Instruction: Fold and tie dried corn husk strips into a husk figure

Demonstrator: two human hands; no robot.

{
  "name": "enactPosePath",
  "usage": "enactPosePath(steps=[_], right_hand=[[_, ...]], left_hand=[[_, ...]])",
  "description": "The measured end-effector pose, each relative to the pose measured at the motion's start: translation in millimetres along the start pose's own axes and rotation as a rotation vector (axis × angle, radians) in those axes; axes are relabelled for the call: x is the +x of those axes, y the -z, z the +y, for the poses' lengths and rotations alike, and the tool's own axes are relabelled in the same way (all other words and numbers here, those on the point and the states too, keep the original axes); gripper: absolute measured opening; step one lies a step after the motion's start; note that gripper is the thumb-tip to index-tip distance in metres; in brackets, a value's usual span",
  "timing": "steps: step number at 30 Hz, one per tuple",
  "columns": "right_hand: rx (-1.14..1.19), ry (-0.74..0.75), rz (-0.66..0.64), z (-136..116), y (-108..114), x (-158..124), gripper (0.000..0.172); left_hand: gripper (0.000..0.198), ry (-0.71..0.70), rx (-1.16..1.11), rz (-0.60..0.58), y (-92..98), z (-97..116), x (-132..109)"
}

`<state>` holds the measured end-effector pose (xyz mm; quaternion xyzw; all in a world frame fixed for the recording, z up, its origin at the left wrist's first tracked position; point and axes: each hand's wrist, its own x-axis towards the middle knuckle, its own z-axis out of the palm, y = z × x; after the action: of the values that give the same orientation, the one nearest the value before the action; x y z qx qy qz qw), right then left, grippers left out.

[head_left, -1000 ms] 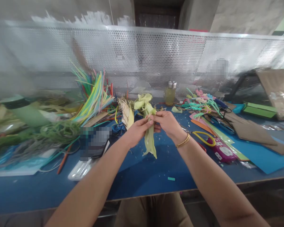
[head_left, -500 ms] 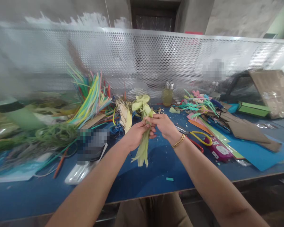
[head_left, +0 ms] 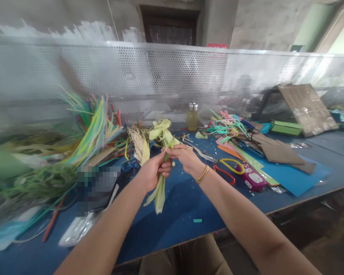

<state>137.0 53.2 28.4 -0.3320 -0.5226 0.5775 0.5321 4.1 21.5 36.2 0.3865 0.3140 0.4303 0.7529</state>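
Observation:
Both hands meet above the blue table (head_left: 177,214) on a bundle of pale green corn husk (head_left: 162,152). My left hand (head_left: 151,172) is wrapped round the bundle's middle, and the husk ends hang down below it. My right hand (head_left: 183,156), with a gold bracelet at the wrist, pinches the husk just above the left hand. Folded husk loops stand out at the top of the bundle. A second dry husk piece (head_left: 140,145) lies on the table just left of it.
A heap of coloured strips and sticks (head_left: 94,126) and green fibre fills the left. Scissors with yellow and red handles (head_left: 229,168), a pink box (head_left: 250,177), coloured paper, a small bottle (head_left: 192,116) and cardboard lie at right. A perforated metal screen (head_left: 172,76) closes the back.
The view has swung to the right, so everything sits further left. The hanging husk ends have drawn together under my left hand. Both hands keep their grip.

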Motion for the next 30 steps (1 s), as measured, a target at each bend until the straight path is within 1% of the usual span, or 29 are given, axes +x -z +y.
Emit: enactPosePath(steps=[5,8,11,16,20,25,27,30], right_hand=[[-0.014,-0.078,0.001,-2.1,-1.8,-1.6,0.032],[0.022,-0.131,0.010,-0.1,-1.0,-1.1,0.030],[0.058,-0.155,-0.018,4.1,1.4,0.5,0.028],[0.058,-0.142,-0.103,6.8,5.1,1.3,0.032],[0.033,-0.114,-0.122,5.6,6.3,0.8,0.030],[-0.014,-0.092,-0.149,4.0,8.4,1.4,0.037],[-0.032,-0.121,-0.135,2.8,9.8,2.7,0.035],[-0.023,-0.214,-0.145,-0.1,13.5,5.4,0.030]], left_hand=[[0.024,0.065,-0.046,-0.016,8.6,0.1,2.8],[0.023,0.096,-0.080,-0.035,11.9,0.4,3.7],[0.021,0.115,-0.095,-0.035,12.9,0.0,4.2],[0.014,0.103,-0.047,0.024,16.1,-2.1,7.2],[0.013,0.109,-0.027,0.019,21.8,-2.6,10.9],[0.015,0.117,-0.022,0.011,25.1,-2.4,12.5],[0.014,0.113,-0.008,0.021,25.2,-3.2,12.5],[0.008,0.109,0.036,0.019,24.9,-4.6,12.3]])
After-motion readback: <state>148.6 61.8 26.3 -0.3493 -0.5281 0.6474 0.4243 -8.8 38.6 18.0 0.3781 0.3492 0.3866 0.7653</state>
